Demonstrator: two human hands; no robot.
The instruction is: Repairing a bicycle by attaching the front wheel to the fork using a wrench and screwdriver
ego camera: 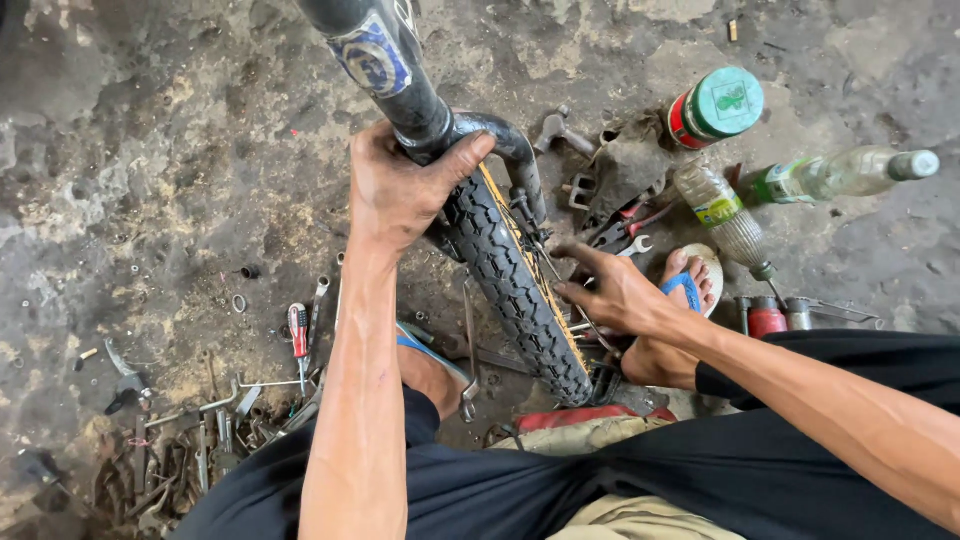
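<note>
The person is wearing dark shorts and blue-strapped flip-flops, with both forearms showing bare. Dark grease is smudging the left hand and the right hand.

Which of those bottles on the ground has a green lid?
The stout red container at the top right, capped by a broad green lid. The two clear plastic bottles beside it lie on their sides with narrow necks.
</note>
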